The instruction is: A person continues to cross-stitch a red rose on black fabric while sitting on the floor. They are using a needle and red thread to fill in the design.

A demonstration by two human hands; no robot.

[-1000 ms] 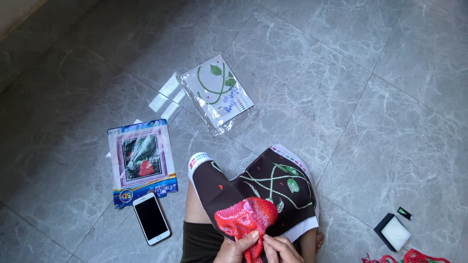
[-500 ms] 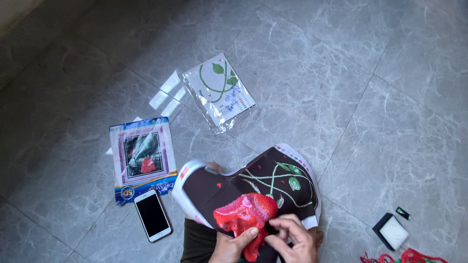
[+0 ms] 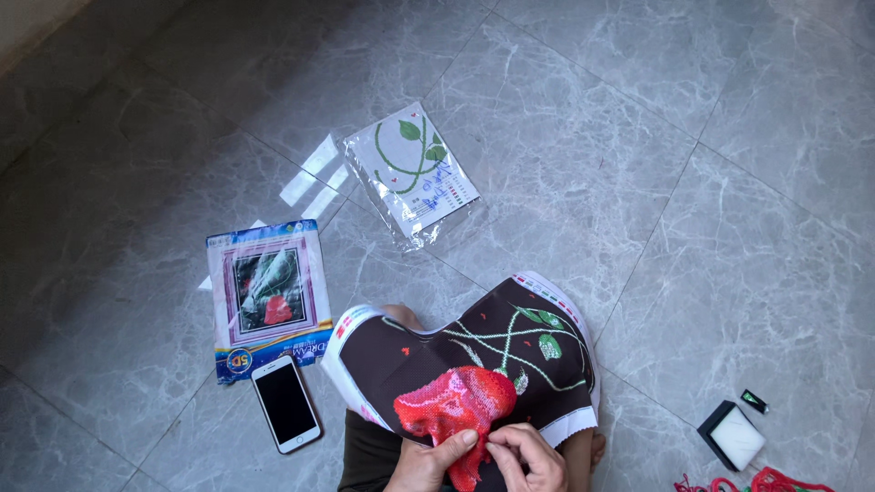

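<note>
My left hand (image 3: 427, 463) and right hand (image 3: 524, 456) pinch the cross-stitch canvas (image 3: 474, 378); I'd keep the red patch taut.

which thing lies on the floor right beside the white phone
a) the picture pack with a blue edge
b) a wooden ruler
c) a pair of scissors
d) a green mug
a: the picture pack with a blue edge lies just above the white phone on the grey floor tiles, nearly touching it.
</note>
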